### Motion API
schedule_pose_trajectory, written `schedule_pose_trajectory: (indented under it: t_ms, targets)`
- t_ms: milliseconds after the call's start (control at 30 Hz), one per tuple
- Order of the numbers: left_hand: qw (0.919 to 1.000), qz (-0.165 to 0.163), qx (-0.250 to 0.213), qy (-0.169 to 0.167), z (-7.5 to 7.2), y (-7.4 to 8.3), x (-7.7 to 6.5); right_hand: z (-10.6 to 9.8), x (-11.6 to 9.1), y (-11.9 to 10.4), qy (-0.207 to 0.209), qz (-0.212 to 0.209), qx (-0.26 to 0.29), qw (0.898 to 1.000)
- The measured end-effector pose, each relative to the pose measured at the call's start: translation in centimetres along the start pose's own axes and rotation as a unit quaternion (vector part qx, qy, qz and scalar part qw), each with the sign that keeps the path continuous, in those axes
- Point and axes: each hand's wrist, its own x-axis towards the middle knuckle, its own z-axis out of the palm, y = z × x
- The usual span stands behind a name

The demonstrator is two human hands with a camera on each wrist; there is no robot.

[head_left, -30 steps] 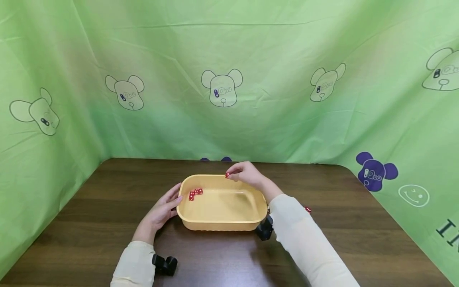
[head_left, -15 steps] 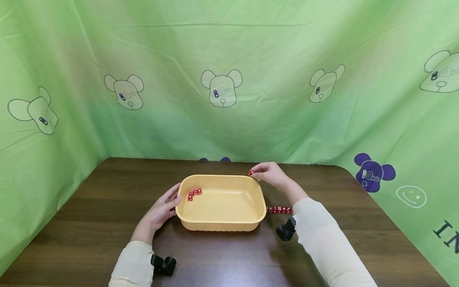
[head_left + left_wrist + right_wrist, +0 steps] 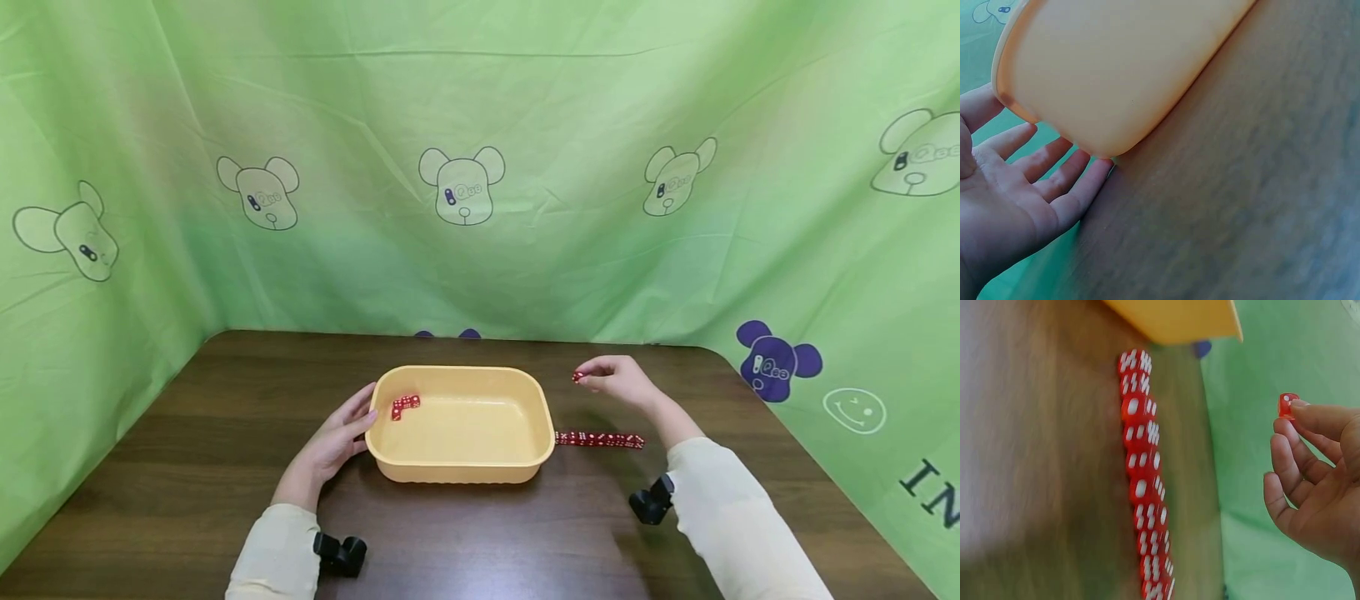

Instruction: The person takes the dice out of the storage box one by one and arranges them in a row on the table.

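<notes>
A yellow plastic tub stands on the table. My left hand holds its left end, thumb over the rim and fingers against the outer wall; in the left wrist view the fingertips touch the wall low down. Several red dice lie inside the tub at the left. Right of the tub, my right hand pinches one red die between thumb and index finger, above the table, with the other fingers loosely bent. Below it, a straight row of red dice runs rightward from the tub's right side.
The dark wooden table reaches back to a green cloth backdrop printed with bear heads. Black camera mounts sit at the left wrist and the right wrist.
My right hand has moved rightward from over the tub's back rim, still pinching the die, and the dice row has come into view. My left hand stays at the tub.
</notes>
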Motion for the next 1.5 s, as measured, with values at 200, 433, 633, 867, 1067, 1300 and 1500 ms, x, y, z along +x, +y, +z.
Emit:
schedule_pose_trajectory:
  t_ms: [200,433,633,867,1067,1300,1500]
  targets:
    - [1.0,-0.004,0.003,0.005,0.1,0.0,-0.1,-1.5,-2.0,1.5,0.001,0.017,0.008,1.0]
    - [0.9999,-0.005,0.007,0.006,0.1,0.0,-0.1,-2.8,-4.2,3.9,0.014,0.036,0.014,0.999]
    - [0.9999,-0.007,0.006,0.005,0.2,0.0,0.0,-3.4,-5.6,5.9,0.022,0.062,-0.004,0.998]
    - [1.0,-0.007,0.002,0.001,0.2,0.1,-0.1,-3.6,-7.1,7.0,0.027,0.081,-0.014,0.996]
    - [1.0,-0.006,0.005,-0.003,0.1,0.1,-0.2,-3.5,-8.1,7.6,0.026,0.1,-0.012,0.995]
    - [1.0,-0.007,0.003,0.0,0.1,0.1,-0.1,-3.2,-8.4,8.2,0.02,0.098,-0.016,0.995]
    - [0.9999,-0.006,0.007,-0.003,0.1,0.1,-0.1,-3.1,-8.2,8.4,0.018,0.083,-0.017,0.996]
